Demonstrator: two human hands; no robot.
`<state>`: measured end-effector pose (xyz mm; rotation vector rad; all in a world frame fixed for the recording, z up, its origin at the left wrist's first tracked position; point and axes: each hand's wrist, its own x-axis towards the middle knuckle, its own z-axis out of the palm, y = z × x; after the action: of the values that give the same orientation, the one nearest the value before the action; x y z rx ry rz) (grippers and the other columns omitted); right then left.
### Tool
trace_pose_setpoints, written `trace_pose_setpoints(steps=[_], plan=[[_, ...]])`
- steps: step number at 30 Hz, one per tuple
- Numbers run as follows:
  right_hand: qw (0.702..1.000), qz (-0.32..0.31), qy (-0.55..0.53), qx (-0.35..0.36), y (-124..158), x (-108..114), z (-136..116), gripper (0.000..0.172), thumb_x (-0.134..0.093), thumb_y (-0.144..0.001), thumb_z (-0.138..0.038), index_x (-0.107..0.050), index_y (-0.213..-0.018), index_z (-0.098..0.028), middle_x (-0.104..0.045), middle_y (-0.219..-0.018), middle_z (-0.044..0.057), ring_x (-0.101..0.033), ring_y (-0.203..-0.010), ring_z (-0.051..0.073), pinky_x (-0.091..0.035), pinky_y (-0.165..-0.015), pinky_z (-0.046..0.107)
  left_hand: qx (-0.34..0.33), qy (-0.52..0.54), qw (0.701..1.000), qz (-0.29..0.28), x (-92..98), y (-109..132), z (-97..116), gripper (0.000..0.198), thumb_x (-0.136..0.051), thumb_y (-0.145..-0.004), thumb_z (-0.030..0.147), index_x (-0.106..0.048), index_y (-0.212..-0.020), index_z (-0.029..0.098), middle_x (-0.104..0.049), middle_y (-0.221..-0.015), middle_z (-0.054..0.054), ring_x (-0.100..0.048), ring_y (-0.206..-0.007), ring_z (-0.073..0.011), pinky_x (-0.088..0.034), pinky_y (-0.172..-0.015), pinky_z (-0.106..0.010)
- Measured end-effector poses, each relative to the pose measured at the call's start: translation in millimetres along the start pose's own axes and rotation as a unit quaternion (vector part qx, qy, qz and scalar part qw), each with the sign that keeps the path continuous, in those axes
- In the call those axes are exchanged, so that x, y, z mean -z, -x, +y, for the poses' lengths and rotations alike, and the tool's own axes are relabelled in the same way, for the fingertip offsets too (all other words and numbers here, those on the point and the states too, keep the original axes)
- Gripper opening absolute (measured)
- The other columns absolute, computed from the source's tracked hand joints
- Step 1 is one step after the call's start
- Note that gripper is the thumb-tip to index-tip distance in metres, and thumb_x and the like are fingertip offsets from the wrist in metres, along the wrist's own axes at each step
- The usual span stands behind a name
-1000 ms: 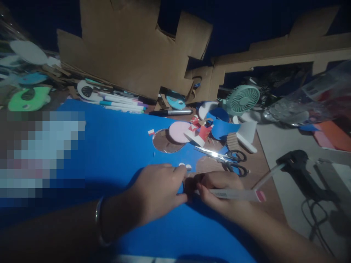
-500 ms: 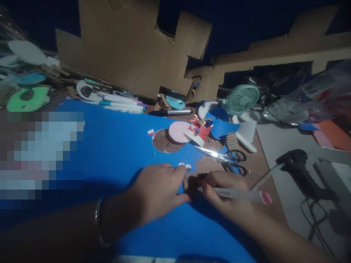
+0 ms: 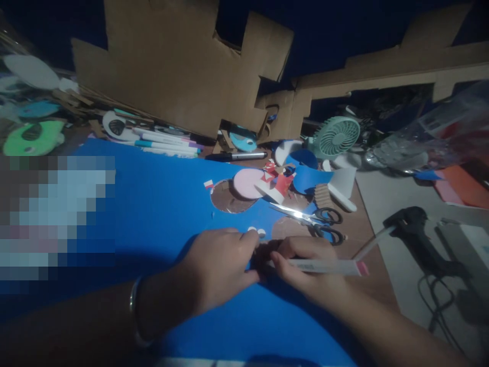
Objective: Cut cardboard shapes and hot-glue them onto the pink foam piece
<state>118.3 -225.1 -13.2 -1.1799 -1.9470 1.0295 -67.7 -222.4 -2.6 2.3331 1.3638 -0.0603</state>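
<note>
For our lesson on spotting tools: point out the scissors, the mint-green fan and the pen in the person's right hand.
scissors (image 3: 305,216), head view, on the blades near the pivot.
mint-green fan (image 3: 336,136), head view, on the round grille.
pen (image 3: 324,266), head view, on the white barrel.

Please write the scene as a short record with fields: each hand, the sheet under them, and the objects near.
left hand: pressed flat on the blue sheet, fingertips at a small brown piece
right hand: holds a white pen with a pink end, tip at the same piece
scissors: open, on the table beyond the right hand
pink disc: beside a round hole in the sheet
fan: mint green, behind
glue gun: black, far right
</note>
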Motion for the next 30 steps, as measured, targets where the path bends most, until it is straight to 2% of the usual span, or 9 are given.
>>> trace_pose_setpoints(steps=[5,18,30], plan=[[1.0,-0.014,0.0,0.016,-0.2,-3.0,2.3,0.029,-0.057,-0.077,-0.021,-0.051,-0.05,-0.016,-0.053,-0.047,-0.001,-0.048,-0.045,0.009,-0.036,-0.043,0.02,-0.008,0.0,1.0,0.003,-2.5,0.5,-0.7,0.024,-0.055,-0.075,0.042,-0.052,-0.09,0.024,-0.064,-0.076,-0.001,-0.061,-0.073,-0.0238,-0.035,-0.054,-0.03],[0.996,0.019,0.083,0.034,-0.3,0.6,-0.9,0.037,-0.052,-0.081,-0.022,-0.046,-0.045,-0.017,-0.045,-0.041,-0.004,-0.041,-0.038,0.006,-0.03,-0.039,0.017,-0.017,-0.002,1.0,0.012,-4.1,1.7,-2.8,0.033,-0.054,-0.076,0.053,-0.051,-0.09,0.023,-0.064,-0.077,-0.001,-0.061,-0.071,-0.0228,-0.031,-0.052,-0.029],[0.99,0.06,0.126,0.001,2.0,2.3,-3.7,0.036,-0.051,-0.077,-0.019,-0.038,-0.043,-0.018,-0.039,-0.041,-0.005,-0.038,-0.038,0.006,-0.028,-0.038,0.018,-0.018,0.001,1.0,0.021,-2.3,0.5,-2.6,0.037,-0.059,-0.071,0.056,-0.049,-0.082,0.023,-0.063,-0.071,0.001,-0.06,-0.065,-0.0211,-0.028,-0.05,-0.028]])
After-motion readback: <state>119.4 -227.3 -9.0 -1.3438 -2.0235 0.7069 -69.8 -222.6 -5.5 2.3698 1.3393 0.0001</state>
